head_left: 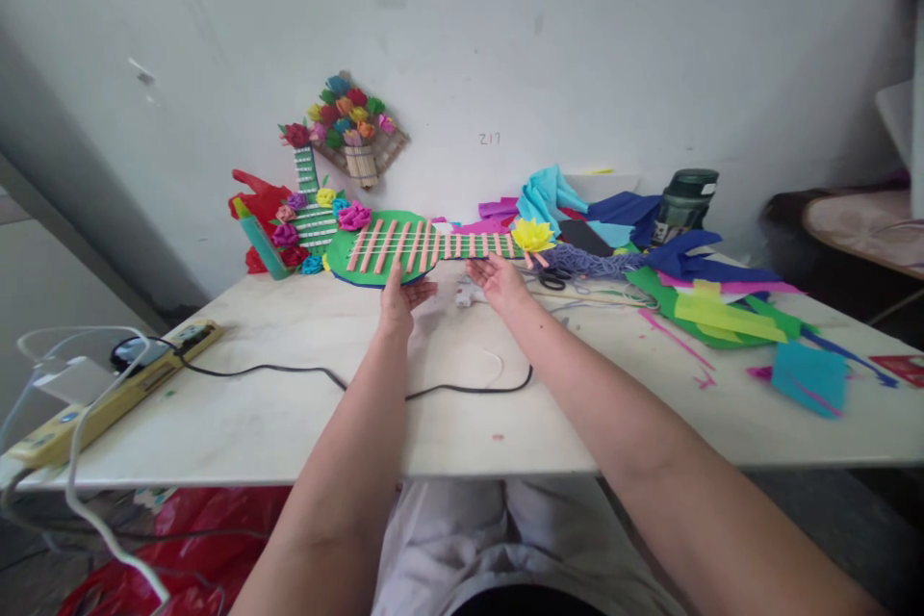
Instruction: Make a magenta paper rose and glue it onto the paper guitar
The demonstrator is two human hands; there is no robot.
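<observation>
A green craft guitar [396, 245] with pink strips across it and white strings is held level above the far part of the table. My left hand [405, 298] grips the lower edge of its round body, thumb on the front and fingers beneath. Under the neck, my right hand [500, 281] supports the guitar with the palm turned up, fingertips partly hidden behind it. A yellow paper flower [532, 236] sits at the neck's right end. Behind the body stands another green striped craft piece [307, 175] with colourful paper flowers. Black-handled scissors [552, 279] lie right of my right hand.
A power strip [108, 404] and cables occupy the left, and a black cord [264, 368] crosses the white table [498, 443]. Coloured paper scraps [729, 313], a dark bottle [685, 204] and purple yarn [596, 260] are at right. A glue tube [261, 241] leans at back left.
</observation>
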